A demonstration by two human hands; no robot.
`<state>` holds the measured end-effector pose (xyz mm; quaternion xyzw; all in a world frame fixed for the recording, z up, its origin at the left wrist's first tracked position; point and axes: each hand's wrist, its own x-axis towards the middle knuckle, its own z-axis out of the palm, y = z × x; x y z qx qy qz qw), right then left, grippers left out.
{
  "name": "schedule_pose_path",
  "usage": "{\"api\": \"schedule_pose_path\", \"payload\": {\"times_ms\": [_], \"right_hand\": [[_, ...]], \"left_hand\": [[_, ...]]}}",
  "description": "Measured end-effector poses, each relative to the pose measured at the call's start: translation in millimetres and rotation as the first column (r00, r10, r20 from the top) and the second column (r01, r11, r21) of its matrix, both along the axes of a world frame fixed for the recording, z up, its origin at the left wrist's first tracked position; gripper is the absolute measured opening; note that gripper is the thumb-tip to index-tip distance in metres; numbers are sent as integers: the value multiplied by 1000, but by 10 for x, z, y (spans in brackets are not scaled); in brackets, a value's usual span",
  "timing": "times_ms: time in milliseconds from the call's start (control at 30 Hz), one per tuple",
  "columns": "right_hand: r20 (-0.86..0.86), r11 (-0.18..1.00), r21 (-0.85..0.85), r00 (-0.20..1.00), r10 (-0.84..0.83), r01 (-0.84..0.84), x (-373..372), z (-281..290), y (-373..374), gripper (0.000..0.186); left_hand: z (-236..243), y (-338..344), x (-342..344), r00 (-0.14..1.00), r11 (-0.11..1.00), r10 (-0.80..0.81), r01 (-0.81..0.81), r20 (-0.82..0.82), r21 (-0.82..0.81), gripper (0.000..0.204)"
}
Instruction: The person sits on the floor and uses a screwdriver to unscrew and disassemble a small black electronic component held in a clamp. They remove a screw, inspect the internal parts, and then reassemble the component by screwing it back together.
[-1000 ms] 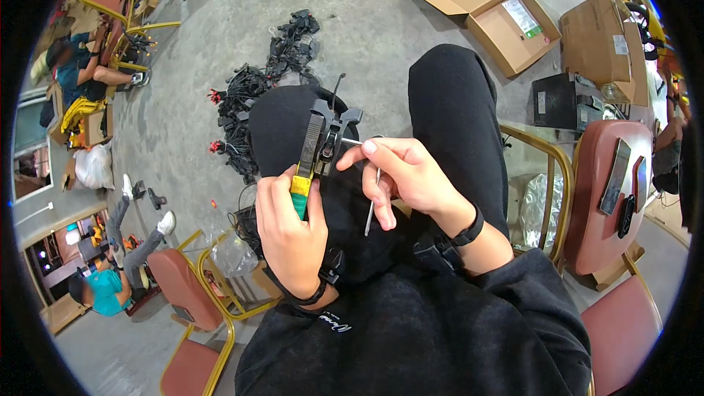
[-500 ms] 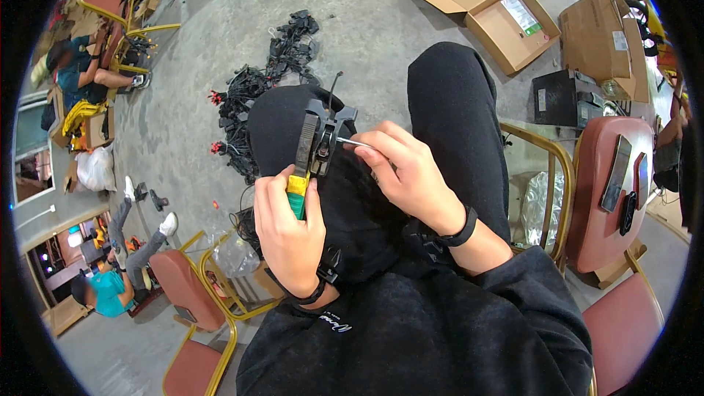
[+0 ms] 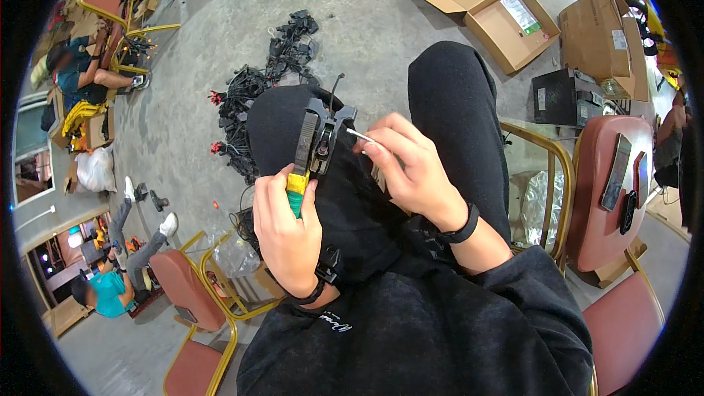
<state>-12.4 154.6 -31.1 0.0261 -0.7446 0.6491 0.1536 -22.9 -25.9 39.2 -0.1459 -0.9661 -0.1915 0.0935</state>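
My left hand (image 3: pixel 287 231) is closed around the yellow-and-green lower end of a black plastic device (image 3: pixel 323 139). The device has a ridged bar along its left side, prongs at its top and a thin black cable sticking up; its exact kind is unclear. Between the fingertips of my right hand (image 3: pixel 405 165) is a thin metal rod (image 3: pixel 359 136), its tip pointing left, just off the device's right side. The rod's other end is hidden in my fingers. Both hands are over my left thigh, and each wrist wears a black band.
A pile of black cabled parts (image 3: pixel 242 114), some red-tipped, lies on the floor beyond my left knee. An open cardboard box (image 3: pixel 506 51) and a black case (image 3: pixel 561 99) are ahead right. Phones lie on a red chair (image 3: pixel 594 242). Two people (image 3: pixel 110 293) sit at the left.
My right hand has drawn back slightly to the right, pulling the rod's tip away from the device. The left hand and the device have hardly moved.
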Motion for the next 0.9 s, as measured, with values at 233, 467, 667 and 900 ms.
{"api": "schedule_pose_path", "payload": {"times_ms": [233, 467, 667, 900], "right_hand": [[313, 779, -594, 835, 452, -198, 20, 165, 75, 34], [246, 695, -688, 834, 494, -209, 15, 112, -7, 39], [167, 414, -899, 759, 630, -146, -9, 68, 7, 41], [198, 255, -967, 697, 690, 22, -31, 133, 59, 42]], "left_hand": [[0, 3, 3, 1000, 1000, -3, 3, -8, -6, 29], [-13, 7, 0, 1000, 1000, -17, 17, -6, 3, 28], [-5, 9, -4, 1000, 1000, -26, 26, -8, 6, 29], [-3, 38, -9, 1000, 1000, -28, 28, -9, 6, 28]]}}
